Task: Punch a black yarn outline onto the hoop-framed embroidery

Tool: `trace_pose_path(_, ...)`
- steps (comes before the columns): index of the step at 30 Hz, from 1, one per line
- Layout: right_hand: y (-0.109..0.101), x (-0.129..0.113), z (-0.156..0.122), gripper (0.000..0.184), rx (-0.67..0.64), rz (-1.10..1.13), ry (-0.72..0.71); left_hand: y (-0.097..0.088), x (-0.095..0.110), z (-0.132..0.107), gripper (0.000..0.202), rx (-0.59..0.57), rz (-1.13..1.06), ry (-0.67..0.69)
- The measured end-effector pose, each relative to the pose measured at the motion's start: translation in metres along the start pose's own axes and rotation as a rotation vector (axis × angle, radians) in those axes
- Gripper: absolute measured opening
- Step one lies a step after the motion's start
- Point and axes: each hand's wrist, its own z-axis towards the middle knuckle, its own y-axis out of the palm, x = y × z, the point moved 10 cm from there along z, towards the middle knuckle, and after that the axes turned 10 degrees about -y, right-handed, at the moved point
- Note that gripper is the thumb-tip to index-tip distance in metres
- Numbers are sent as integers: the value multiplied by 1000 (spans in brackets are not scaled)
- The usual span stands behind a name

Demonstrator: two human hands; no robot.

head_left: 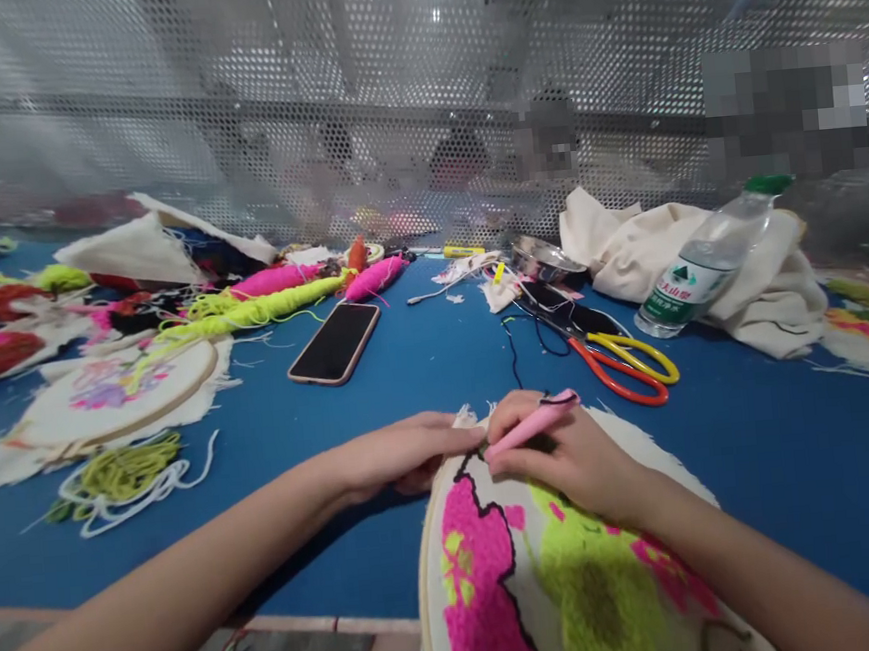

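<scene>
An embroidery hoop (424, 577) with cloth stretched in it lies near me, tufted in pink, neon yellow and black outline. My right hand (565, 456) is closed round a pink punch needle (529, 426), whose tip meets the cloth near the hoop's far edge. A black thread runs from the needle's rear end up the table. My left hand (406, 453) grips the hoop's far left rim, fingers curled over the cloth edge.
On the blue table (423, 367): a dark phone (335, 342), red and yellow scissors (625, 363), a water bottle (701, 264) on cream cloth (770, 289), pink and yellow yarn skeins (267, 299), another hoop (116, 391), loose yarn (122, 475). A perforated screen (416, 96) stands behind.
</scene>
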Motion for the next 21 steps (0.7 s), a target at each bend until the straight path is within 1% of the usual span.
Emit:
trace_pose_path(2,0,-5,1,5,-19,-128,-54,-3,4,1,35,76,-4,51)
trace_pose_path(5,0,-7,-1,13,-38,-223,-65,-6,0,5,34,145,-40,44)
trace_pose_path(7,-3,-3,-3,17,0,-182,-30,-11,-4,6,35,190,-105,24)
trace_pose_path(9,-8,5,-6,19,72,-97,32,-16,-8,7,37,223,-164,5)
trace_pose_path(11,-11,11,-9,20,121,-36,80,-19,-8,7,40,229,-170,8)
trace_pose_path(15,-12,10,-10,20,135,-18,49,-23,-3,6,39,245,-132,58)
trace_pose_path(17,-13,8,-11,21,133,-22,32,-21,-3,4,34,221,-149,44)
trace_pose_path(19,-14,5,-12,21,118,-39,16,-11,-2,3,27,110,-153,27)
trace_pose_path(21,-13,3,-12,20,92,-60,-3,1,2,-1,31,-16,-129,44)
